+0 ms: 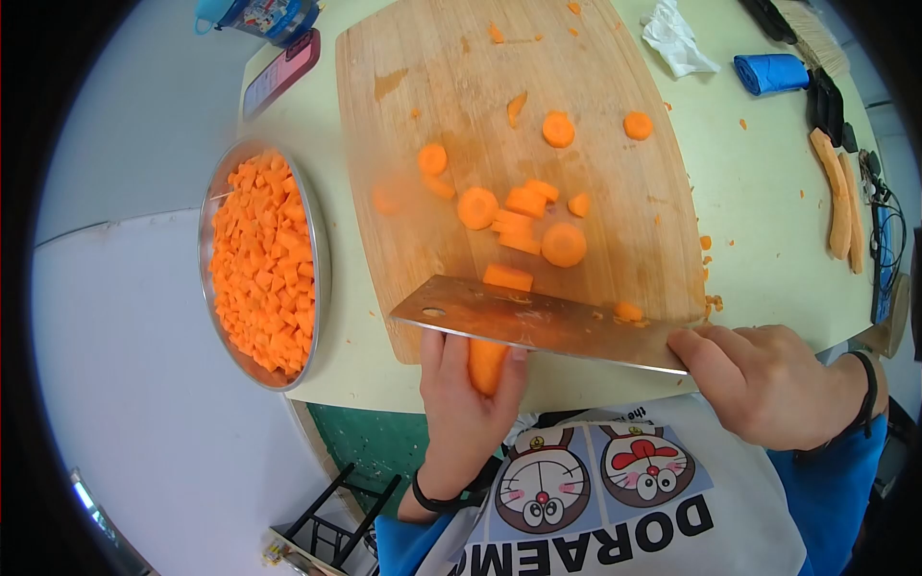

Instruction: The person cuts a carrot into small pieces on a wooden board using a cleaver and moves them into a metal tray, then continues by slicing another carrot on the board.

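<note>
My left hand grips a peeled carrot at the near edge of the bamboo cutting board. In my right hand is a broad steel cleaver, its blade lying across the board's near edge just above the carrot and my left fingers. Carrot rounds and chunks are scattered over the middle of the board. A steel bowl heaped with diced carrot stands left of the board.
Two peeled carrots lie at the table's right side, by black cables. A crumpled tissue and a blue roll sit at the far right. A pink phone lies far left. Black stool below.
</note>
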Tool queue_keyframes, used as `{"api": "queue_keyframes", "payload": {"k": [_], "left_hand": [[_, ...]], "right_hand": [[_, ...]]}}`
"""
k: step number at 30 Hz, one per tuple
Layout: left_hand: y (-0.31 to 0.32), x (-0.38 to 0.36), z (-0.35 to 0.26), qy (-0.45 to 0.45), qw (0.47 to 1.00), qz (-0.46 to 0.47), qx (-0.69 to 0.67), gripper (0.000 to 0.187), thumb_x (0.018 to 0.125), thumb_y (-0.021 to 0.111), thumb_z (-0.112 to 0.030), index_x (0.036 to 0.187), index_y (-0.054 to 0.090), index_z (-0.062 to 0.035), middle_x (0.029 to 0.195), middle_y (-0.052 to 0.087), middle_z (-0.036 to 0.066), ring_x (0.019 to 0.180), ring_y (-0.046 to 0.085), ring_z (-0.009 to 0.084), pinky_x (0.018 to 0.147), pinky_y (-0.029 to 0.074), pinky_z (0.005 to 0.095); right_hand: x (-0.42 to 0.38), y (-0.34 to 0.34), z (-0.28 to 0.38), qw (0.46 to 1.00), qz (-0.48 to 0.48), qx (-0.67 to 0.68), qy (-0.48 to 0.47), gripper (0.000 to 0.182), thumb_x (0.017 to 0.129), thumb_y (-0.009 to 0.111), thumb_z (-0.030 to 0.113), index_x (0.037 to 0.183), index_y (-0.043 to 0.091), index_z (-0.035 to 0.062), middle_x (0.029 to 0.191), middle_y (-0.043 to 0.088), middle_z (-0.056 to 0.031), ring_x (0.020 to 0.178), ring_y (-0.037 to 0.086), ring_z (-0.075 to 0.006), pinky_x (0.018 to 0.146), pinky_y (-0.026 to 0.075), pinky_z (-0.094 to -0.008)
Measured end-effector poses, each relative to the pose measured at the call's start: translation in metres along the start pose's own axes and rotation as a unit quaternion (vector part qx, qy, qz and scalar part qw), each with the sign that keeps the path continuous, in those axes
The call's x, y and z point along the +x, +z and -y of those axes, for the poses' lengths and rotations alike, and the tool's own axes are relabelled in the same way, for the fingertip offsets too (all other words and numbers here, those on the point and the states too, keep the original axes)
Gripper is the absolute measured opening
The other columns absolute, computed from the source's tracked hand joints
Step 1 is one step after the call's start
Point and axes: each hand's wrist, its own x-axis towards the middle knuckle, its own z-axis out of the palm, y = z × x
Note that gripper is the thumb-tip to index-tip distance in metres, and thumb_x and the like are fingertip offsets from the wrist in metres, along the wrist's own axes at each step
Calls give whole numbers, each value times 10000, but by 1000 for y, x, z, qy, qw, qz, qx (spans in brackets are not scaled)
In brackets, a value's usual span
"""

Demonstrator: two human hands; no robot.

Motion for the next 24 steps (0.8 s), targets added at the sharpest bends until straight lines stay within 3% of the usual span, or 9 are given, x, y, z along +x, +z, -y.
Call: {"api": "queue_keyframes", "payload": {"k": [13,24], "left_hand": [[-1,-3,0,9,999,8,38,334,758,677,-109,1067,574,-36,1096,530,183,987,506,371,832,436,402],[-1,-1,3,46,996,27,69,421,733,692,-111,1117,544,-16,1133,500,221,994,514,395,785,472,404]], "right_hand": [[2,0,10,999,23,-35,7,315,666,585,64,943,491,-52,574,448,-55,407,508,-138,330,393,-265],[6,-1,11,999,47,-8,21,301,670,582,63,932,488,-51,563,428,-50,410,507,-150,328,395,-280]]}}
